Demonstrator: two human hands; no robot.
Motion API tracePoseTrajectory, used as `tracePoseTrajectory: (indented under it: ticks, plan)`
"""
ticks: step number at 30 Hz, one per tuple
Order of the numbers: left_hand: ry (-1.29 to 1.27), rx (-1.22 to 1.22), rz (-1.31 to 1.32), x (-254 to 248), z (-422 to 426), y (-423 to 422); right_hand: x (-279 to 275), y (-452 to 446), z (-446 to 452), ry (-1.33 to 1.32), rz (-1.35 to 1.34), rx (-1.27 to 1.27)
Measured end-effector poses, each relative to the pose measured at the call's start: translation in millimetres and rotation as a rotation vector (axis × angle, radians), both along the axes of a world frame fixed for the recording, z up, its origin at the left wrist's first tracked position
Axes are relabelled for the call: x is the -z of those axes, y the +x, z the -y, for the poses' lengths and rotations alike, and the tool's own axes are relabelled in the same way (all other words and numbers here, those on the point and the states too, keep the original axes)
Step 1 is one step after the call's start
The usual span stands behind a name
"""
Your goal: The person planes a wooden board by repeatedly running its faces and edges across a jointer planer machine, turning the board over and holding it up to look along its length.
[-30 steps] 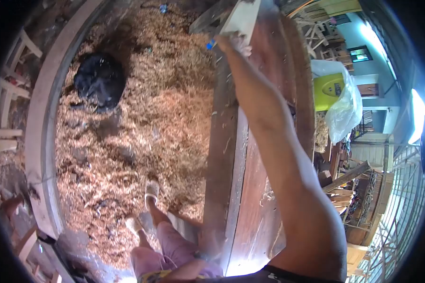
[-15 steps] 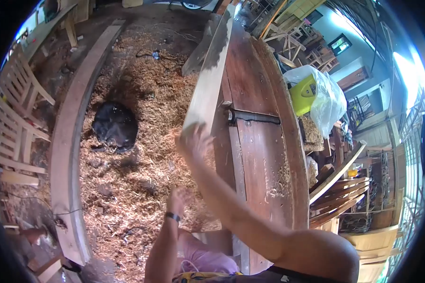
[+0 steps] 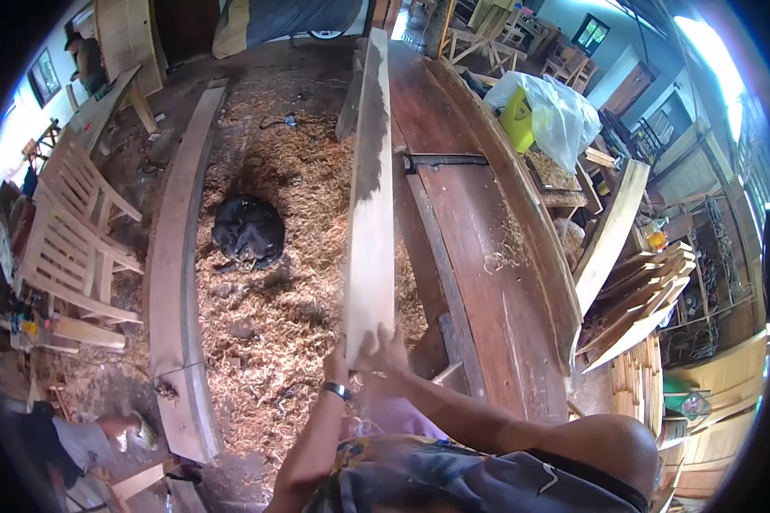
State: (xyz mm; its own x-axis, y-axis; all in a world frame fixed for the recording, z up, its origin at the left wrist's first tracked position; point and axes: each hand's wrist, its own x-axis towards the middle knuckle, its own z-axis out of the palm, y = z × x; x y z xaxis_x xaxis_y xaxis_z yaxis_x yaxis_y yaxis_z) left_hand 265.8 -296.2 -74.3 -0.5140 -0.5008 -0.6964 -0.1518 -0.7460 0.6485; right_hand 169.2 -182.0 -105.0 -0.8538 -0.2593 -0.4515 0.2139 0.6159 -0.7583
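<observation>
A long pale wooden board [image 3: 370, 248], with a dark uneven patch along its far half, runs away from me up the middle of the view. My left hand [image 3: 337, 363], with a dark band at its wrist, grips the left edge near the close end. At that same end my right hand [image 3: 382, 352] is closed on the board from the right, its fingers slightly blurred. To the right of the board lies a wide reddish-brown plank workbench [image 3: 479, 248] with a dark slot across it.
A black dog [image 3: 248, 229] lies curled on wood shavings [image 3: 269, 342] left of the board. Beyond it is a long thick beam [image 3: 175, 299], then slatted chair parts [image 3: 81, 231]. Stacked timber [image 3: 642, 299] stands at right. Another person [image 3: 87, 61] is at the far left.
The board's near end has come closer to me, and the board now points more straight ahead. My left hand has gone from free to gripping it; my right hand has drawn back with it.
</observation>
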Motion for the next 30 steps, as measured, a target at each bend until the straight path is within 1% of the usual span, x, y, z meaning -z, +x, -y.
tracePoseTrajectory:
  ticks: [1, 2, 3, 4, 5, 6, 7, 9, 11, 12, 15, 16, 20, 23, 24, 27, 28, 30]
  plan:
    - [-0.089, 0.115, 0.120, -19.0, -14.9, 15.3, -14.8, 5.9, -20.5, -0.052, 0.203, 0.039]
    - [-0.220, 0.326, 0.273, -66.2, -25.2, 29.1, -26.7, 12.0, -41.2, -0.102, 0.410, 0.079]
    - [-0.346, 0.539, 0.429, -104.7, -39.1, 39.2, -16.1, 15.1, -59.9, -0.242, 0.546, 0.050]
    - [-0.596, 0.564, 0.317, -106.7, -66.5, 51.6, -10.9, 18.8, -77.0, -0.366, 0.692, 0.024]
    - [-0.840, 0.590, 0.201, -108.4, -95.3, 67.5, -4.2, 33.6, -97.0, -0.637, 0.736, 0.042]
    - [-0.840, 0.739, 0.186, -134.0, -115.1, 74.6, -2.6, 50.0, -116.3, -0.910, 0.771, 0.064]
    - [-0.842, 0.886, 0.161, -159.7, -135.0, 81.8, -10.7, 59.1, -132.8, -1.034, 0.817, 0.061]
    - [-1.088, 0.901, 0.075, -150.4, -164.9, 95.8, -30.0, 72.1, -166.8, -1.056, 0.854, 0.049]
    - [-1.457, 0.759, -0.126, -137.6, -190.9, 114.7, -57.5, 86.7, -202.2, -1.031, 0.876, 0.042]
    - [-1.199, 0.871, -0.171, -137.5, -203.6, 123.7, -75.2, 92.0, -215.2, -1.020, 0.884, 0.031]
    - [-1.148, 1.058, -0.165, -137.1, -243.3, 138.4, -99.4, 106.3, -258.9, -0.964, 0.865, -0.032]
    - [-1.152, 1.123, -0.167, -151.1, -250.1, 140.6, -107.1, 112.2, -274.3, -0.930, 0.844, -0.053]
    - [-1.431, 1.061, -0.162, -151.7, -294.8, 145.5, -133.9, 141.5, -333.0, -0.829, 0.777, -0.132]
    - [-1.501, 0.889, -0.125, -156.2, -325.7, 153.8, -145.2, 159.8, -378.7, -0.752, 0.712, -0.208]
    - [-1.489, 0.861, -0.093, -165.4, -337.6, 159.7, -149.4, 167.4, -393.8, -0.733, 0.690, -0.235]
    - [-1.207, 0.515, -0.159, -178.5, -389.2, 177.5, -158.7, 185.7, -438.1, -0.687, 0.616, -0.297]
    - [-0.983, 0.407, -0.226, -163.8, -410.6, 181.1, -161.3, 190.0, -449.6, -0.680, 0.591, -0.316]
    - [-0.709, 0.535, -0.304, -165.9, -435.6, 185.4, -167.2, 203.9, -472.7, -0.670, 0.550, -0.344]
